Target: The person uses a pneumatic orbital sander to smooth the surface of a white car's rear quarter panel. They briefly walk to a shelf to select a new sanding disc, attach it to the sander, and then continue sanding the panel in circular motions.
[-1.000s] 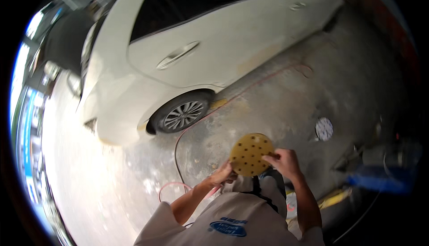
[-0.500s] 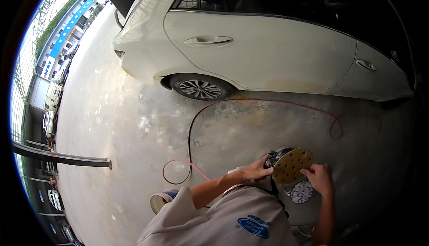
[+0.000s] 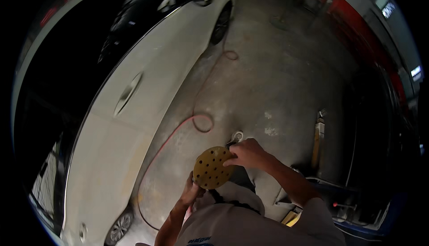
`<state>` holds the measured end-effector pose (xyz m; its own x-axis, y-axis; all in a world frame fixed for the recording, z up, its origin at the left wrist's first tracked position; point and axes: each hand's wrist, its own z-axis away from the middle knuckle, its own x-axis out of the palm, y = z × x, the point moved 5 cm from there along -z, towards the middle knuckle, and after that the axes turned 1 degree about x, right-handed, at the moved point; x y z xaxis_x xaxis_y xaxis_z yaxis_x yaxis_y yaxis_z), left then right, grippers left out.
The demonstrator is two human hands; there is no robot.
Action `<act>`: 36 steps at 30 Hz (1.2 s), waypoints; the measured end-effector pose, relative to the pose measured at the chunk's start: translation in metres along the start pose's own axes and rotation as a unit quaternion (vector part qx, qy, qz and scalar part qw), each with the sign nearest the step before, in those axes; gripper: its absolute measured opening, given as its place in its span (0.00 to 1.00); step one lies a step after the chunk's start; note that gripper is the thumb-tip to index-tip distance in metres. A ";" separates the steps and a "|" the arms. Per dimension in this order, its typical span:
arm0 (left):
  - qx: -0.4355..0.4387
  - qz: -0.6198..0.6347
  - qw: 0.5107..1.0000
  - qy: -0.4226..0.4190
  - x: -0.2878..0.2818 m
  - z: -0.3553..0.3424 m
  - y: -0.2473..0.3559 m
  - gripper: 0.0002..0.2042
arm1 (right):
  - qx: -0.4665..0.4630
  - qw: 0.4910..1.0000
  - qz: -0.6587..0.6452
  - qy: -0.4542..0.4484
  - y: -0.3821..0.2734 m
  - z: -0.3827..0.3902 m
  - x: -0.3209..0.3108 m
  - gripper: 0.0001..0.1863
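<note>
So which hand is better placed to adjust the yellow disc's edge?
Probably the right hand: it touches the upper right edge of the yellow disc, while the left hand seems to support it from the lower left.

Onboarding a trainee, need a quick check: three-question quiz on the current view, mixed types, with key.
1. Which hand touches the right edge of the yellow disc?
a) left
b) right
c) neither
2. What lies looped on the floor beside the pale car?
3. True or false: the car is on the right side of the picture.

Key:
1. b, the right hand.
2. A red hose.
3. False; it is on the left.
</note>
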<state>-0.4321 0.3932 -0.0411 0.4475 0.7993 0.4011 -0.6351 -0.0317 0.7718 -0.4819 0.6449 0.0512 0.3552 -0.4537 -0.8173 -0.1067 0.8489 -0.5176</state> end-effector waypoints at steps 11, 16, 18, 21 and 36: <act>-0.041 0.027 0.996 -0.069 0.187 -0.317 0.108 0.58 | 0.028 0.998 -0.048 0.040 0.296 -0.070 -0.228 0.27; -0.009 0.016 1.000 0.012 0.238 -0.454 0.171 0.51 | -0.024 0.990 -0.015 0.141 0.399 -0.135 -0.333 0.23; 0.024 -0.009 1.000 0.000 0.251 -0.511 0.201 0.49 | -0.011 0.991 0.022 0.131 0.445 -0.162 -0.362 0.23; 0.038 -0.041 0.998 0.009 0.276 -0.605 0.245 0.51 | -0.021 0.990 0.061 0.124 0.518 -0.206 -0.422 0.24; 0.063 -0.020 0.998 -0.011 0.432 -1.044 0.475 0.51 | 0.023 0.964 -0.127 0.232 0.878 -0.403 -0.702 0.23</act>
<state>-1.1978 1.3499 -0.0161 0.4851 0.7880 0.3791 -0.5332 -0.0770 0.8425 -1.1992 1.5995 0.0687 -0.0902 -0.7115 -0.6969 -0.0252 0.7011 -0.7126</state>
